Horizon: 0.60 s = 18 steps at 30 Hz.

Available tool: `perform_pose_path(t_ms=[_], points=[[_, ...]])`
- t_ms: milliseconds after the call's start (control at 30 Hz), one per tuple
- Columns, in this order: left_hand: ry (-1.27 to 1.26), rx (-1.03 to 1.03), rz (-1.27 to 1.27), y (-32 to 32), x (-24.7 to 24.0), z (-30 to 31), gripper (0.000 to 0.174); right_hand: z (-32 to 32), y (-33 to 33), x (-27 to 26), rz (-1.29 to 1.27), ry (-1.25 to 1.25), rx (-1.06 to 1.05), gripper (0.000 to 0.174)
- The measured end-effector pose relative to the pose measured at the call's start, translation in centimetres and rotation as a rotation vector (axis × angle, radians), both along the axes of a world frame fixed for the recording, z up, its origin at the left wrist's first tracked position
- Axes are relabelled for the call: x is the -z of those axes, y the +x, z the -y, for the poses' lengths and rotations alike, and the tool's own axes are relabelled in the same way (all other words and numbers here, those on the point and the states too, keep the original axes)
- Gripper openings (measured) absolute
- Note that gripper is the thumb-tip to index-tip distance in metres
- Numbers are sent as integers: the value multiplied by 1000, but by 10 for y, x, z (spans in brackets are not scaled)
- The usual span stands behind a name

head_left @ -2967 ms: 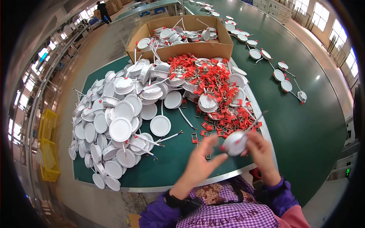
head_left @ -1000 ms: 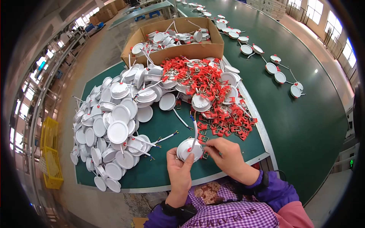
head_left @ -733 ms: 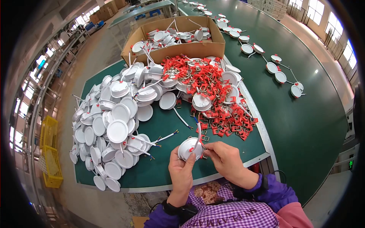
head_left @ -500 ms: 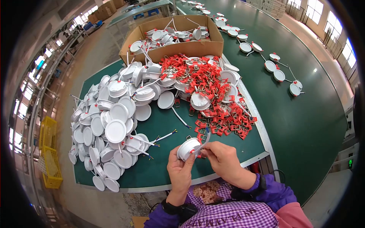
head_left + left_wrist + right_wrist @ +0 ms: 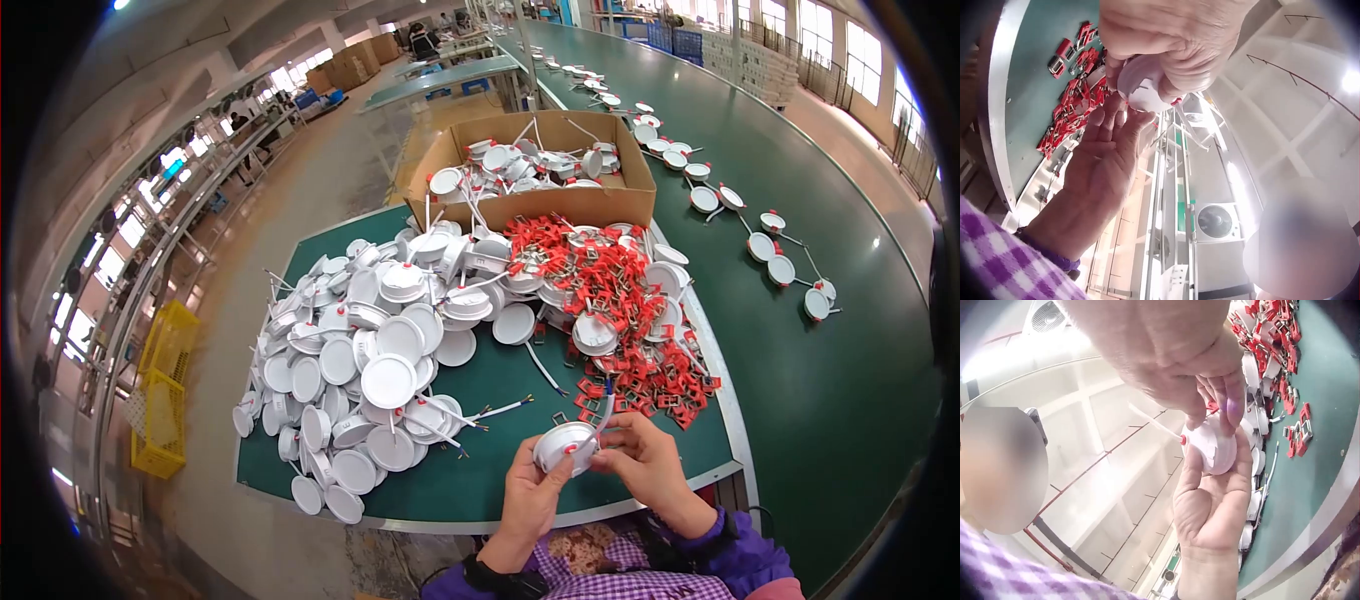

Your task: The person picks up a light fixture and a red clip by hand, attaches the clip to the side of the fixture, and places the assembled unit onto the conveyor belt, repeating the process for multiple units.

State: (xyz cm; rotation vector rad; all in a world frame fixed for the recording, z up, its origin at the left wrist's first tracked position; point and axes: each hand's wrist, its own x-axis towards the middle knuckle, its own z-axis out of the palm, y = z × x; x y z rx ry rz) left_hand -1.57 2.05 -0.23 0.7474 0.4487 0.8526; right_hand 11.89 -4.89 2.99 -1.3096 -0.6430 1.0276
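My left hand (image 5: 531,497) grips a round white downlight (image 5: 562,446) near the table's front edge, thumb over its back and fingers round its rim. The lamp's white cable (image 5: 604,418) rises from a red grommet and leans to the right. On the lamp's right side, my right hand (image 5: 648,462) pinches with thumb and fingertips at a red clip (image 5: 1212,407), which is mostly hidden by those fingers. In the left wrist view the downlight (image 5: 1142,83) sits between the two hands.
White downlights (image 5: 388,381) lie heaped at the left of the green table (image 5: 480,480). Red metal-sprung clips (image 5: 610,290) are piled at the right. Behind stands a cardboard box (image 5: 560,208) of lamps. A green conveyor (image 5: 850,380) carries a line of lamps along the right.
The downlight passed from the right hand to the left. The right hand then came to its right side and stays there. Just now the head view tilted up, shifting everything right and down.
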Motion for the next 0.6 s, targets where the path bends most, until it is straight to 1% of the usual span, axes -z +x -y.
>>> perform_pose_path(t_ms=[100, 167, 233, 333, 367, 400, 467, 533, 567, 600], points=[[17, -4, -27, 0, -1, 1, 31, 1, -1, -4, 5, -6, -17, 31], [23, -9, -42, -1, -2, 2, 31, 4, -2, -2, 172, -37, -16, 31], [-53, 24, -66, -5, -3, 3, 30, 4, 0, 4, 164, -21, -24, 32], [-33, 15, -88, -3, -3, 1, 29, 1, -1, 10, 149, 9, -3, 33], [-40, 20, -92, -3, -3, -1, 29, -2, 1, 11, 86, 3, -30, 33], [0, 12, -135, -2, -3, -3, 29, -4, 4, 12, 26, -5, -54, 33], [99, -6, -205, -3, -6, -9, 28, -5, 7, 13, -3, -1, -106, 34], [202, -78, -269, -13, -13, -21, 33, -4, 16, 12, 50, -15, -94, 31], [204, -120, -292, -18, -17, -25, 35, -3, 19, 14, 89, -61, -11, 24], [217, -167, -313, -24, -21, -30, 38, 0, 25, 18, 93, -79, 3, 24]])
